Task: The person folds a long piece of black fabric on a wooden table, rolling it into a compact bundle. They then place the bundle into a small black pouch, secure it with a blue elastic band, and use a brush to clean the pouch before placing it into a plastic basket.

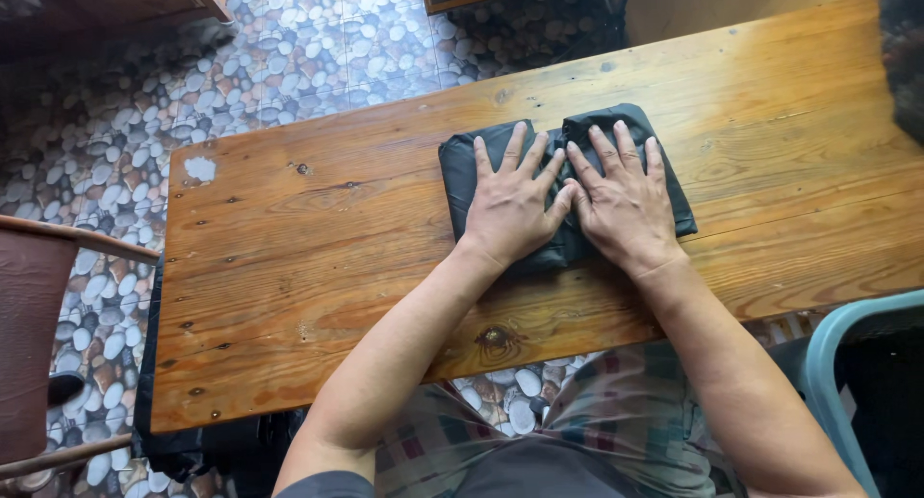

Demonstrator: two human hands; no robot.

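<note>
Folded black cloth (pixel 481 161): located on the wooden table (pixel 318 257), toward the far edge and slightly right of the table's centre. In the head view it forms a compact, roughly rectangular bundle, tilted slightly relative to the table's planks, with a crease running between its left and right halves.

Left hand (pixel 508 204): laid flat, palm down, on the left half of the cloth. Fingers are fully extended and spread; nothing is gripped. The fingertips reach nearly to the far edge of the bundle.

Right hand (pixel 624 202): laid flat, palm down, on the right half of the cloth. Fingers are extended and slightly spread; nothing is gripped. The thumbs of both hands meet at the crease, touching or just beside each other.

Both forearms cross the near table edge. Below that edge, the person's plaid shorts (pixel 616 411) are visible.

Surroundings: a pebble-patterned floor (pixel 289 55) lies beyond and to the left of the table. A brown chair (pixel 38 306) stands at the left edge of the view, well apart from the cloth. A teal chair (pixel 830 363) appears at the lower right, near the right forearm.
</note>
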